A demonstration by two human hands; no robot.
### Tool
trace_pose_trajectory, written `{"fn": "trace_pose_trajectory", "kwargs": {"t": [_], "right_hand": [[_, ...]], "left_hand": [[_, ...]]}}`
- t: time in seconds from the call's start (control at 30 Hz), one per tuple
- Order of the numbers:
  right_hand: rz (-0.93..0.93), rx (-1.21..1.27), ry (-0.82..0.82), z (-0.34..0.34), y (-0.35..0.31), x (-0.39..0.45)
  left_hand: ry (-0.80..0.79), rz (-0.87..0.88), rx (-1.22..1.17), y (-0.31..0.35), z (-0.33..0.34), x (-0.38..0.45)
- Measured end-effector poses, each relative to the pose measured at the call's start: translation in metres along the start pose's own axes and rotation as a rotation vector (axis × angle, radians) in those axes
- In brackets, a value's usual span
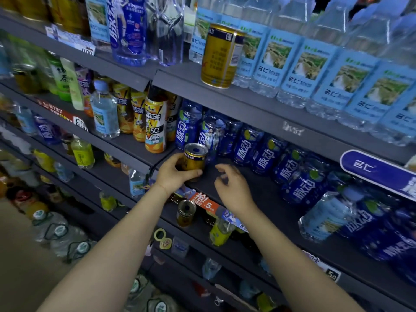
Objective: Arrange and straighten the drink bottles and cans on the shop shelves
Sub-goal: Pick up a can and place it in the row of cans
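Left hand (174,174) fingers grasp the small gold metal can (194,159); right hand (233,188) fingers loosely curled, empty. Risk: can could knock the blue plastic bottles (211,136) just behind.

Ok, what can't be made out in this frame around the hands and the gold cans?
Head view only:
- Lower part of the gold can, covered by the left hand that grips it.
- Right hand: fingertips motion-blurred; whether they pinch anything is unclear.
- Bottles at the left edge: too blurred to read.
- Price tags: mostly too small or blurred to read.
- Upper gold can: small print unreadable.
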State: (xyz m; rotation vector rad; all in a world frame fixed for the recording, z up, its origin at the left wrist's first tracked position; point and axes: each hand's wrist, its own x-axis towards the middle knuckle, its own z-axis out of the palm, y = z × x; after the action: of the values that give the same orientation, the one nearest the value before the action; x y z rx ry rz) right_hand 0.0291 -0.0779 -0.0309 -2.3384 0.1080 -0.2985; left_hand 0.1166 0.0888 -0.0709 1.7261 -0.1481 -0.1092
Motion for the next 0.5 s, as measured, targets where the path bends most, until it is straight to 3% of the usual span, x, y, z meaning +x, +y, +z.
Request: {"fn": "trace_pose_trajectory", "kwargs": {"t": [0.1,0.27,0.37,0.5], "right_hand": [[0.129,0.351,-0.069,-0.012,-0.014,-0.007],[0.317,1.002,-0.264,-0.004,-0.042,-0.009],[0.362,1.153,-0.296,-0.001,-0.048,-0.008],[0.359,1.136,-0.356,0.007,-0.055,-0.011]], "left_hand": [[-0.013,-0.047,-0.166,0.018,-0.002,-0.032],[-0.123,-0.088,-0.249,0.062,-0.008,-0.063],[-0.126,-0.125,-0.257,0.076,-0.012,-0.074],[-0.023,-0.050,-0.083,0.079,-0.018,-0.088]]}}
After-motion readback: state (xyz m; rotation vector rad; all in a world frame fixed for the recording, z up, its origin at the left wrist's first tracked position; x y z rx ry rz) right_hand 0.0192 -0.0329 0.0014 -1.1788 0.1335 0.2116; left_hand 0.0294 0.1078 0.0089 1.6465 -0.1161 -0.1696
